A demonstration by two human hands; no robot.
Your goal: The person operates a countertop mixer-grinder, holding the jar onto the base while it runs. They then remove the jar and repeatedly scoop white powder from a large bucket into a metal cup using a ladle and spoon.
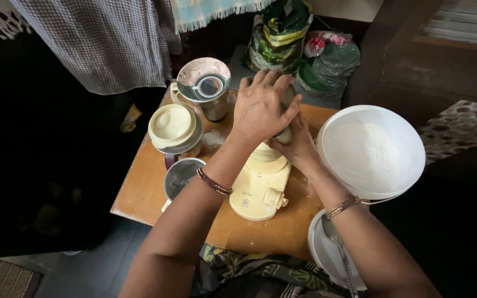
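A cream mixer-grinder base (260, 185) stands on a small wooden table (139, 193). A steel grinder jar (286, 132) sits on top of it, mostly hidden by my hands. My left hand (260, 107) presses down over the jar's top. Around the jar's lower right side wraps my right hand (296, 146). Both wrists wear bangles.
A white bucket of flour (372, 152) stands at the table's right. A jar with a cream lid (173, 129), an open steel jar (204, 88) and an empty steel jar (180, 176) stand on the left. A white lid with a spoon (332, 251) lies near me. Bags (280, 36) lie behind.
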